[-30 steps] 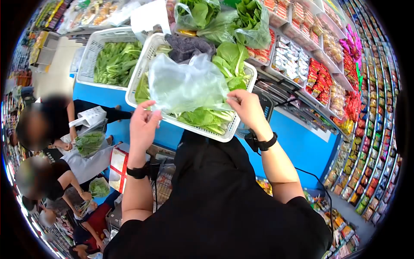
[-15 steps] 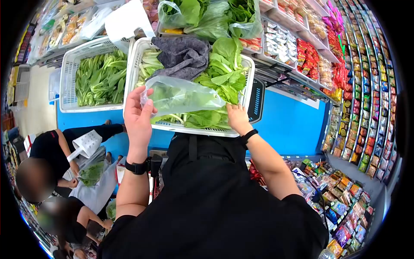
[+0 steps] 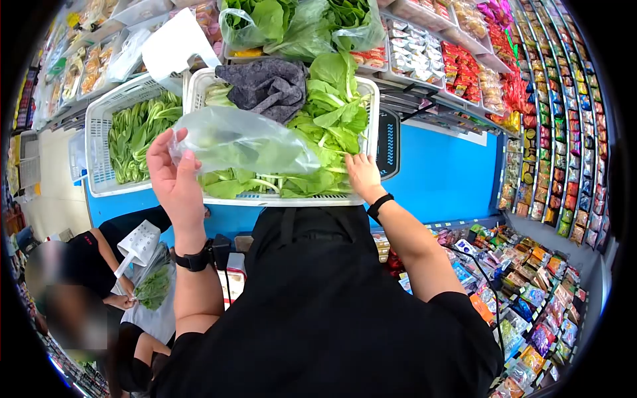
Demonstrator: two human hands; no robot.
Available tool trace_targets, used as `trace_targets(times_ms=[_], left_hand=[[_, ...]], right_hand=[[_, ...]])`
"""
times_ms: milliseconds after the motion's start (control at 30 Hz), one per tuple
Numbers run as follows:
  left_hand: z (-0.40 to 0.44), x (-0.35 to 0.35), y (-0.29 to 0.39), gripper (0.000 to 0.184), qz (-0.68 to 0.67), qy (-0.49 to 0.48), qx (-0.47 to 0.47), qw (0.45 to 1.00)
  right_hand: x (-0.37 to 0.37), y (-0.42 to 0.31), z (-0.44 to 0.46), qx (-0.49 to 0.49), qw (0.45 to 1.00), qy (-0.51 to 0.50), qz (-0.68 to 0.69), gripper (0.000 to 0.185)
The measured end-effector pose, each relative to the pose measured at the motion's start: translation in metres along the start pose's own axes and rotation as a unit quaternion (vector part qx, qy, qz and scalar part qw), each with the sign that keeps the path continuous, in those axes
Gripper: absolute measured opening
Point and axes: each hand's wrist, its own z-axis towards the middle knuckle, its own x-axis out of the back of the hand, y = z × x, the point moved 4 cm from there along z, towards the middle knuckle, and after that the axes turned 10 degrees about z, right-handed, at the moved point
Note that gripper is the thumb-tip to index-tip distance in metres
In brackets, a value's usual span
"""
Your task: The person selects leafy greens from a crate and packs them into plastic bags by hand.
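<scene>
My left hand (image 3: 176, 176) grips the open end of a clear plastic bag (image 3: 242, 142), which stretches to the right over the white basket (image 3: 285, 201). Leafy greens (image 3: 332, 109) fill the basket, and a dark grey cloth (image 3: 265, 87) lies on them at the back. At the basket's right side my right hand (image 3: 363, 178) rests with its fingers on the greens, just right of the bag's far end. Its fingertips are partly among the leaves, so what they grip, if anything, is hidden.
A second white basket (image 3: 99, 149) of greens stands left. Bagged greens (image 3: 269, 23) lie behind, near packaged snacks (image 3: 415, 50). A black device (image 3: 389, 146) is right of the basket. At lower left, a person (image 3: 83, 259) holds bagged greens.
The bag has moved left with my left hand and is stretched out sideways. My right hand has let go of the bag and come down onto the greens.
</scene>
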Motion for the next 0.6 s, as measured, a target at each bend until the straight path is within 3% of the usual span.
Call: trace_targets(times_ms=[67, 167, 333, 400, 467, 533, 567, 600], left_hand=[[0.003, 0.005, 0.003, 0.045, 0.007, 0.001, 0.002, 1.0], [0.005, 0.01, 0.005, 0.046, -0.007, -0.002, -0.003, 1.0], [0.006, 0.012, 0.0, 0.046, -0.024, 0.0, -0.009, 1.0], [0.006, 0.013, 0.005, 0.046, -0.021, 0.01, -0.01, 1.0], [0.01, 0.015, 0.009, 0.046, -0.021, 0.019, -0.014, 1.0], [0.014, 0.022, 0.012, 0.045, -0.059, 0.061, -0.032, 0.996], [0.015, 0.025, 0.015, 0.044, -0.073, 0.057, -0.038, 0.995], [0.017, 0.026, 0.016, 0.044, -0.075, 0.059, -0.041, 0.995]], right_hand=[[0.028, 0.007, -0.004, 0.014, 0.998, 0.022, 0.063, 0.042], [0.095, 0.013, -0.018, 0.048, 0.989, 0.026, 0.134, 0.059], [0.193, 0.019, -0.025, 0.08, 0.969, 0.044, 0.229, 0.055], [0.223, 0.033, -0.026, 0.056, 0.923, 0.014, 0.381, 0.049], [0.253, 0.036, -0.027, 0.061, 0.904, 0.043, 0.42, 0.04], [0.25, 0.058, -0.032, -0.082, 0.822, -0.004, 0.564, 0.036], [0.226, 0.07, -0.032, -0.093, 0.761, 0.002, 0.642, 0.038], [0.218, 0.07, -0.029, -0.09, 0.763, 0.004, 0.64, 0.038]])
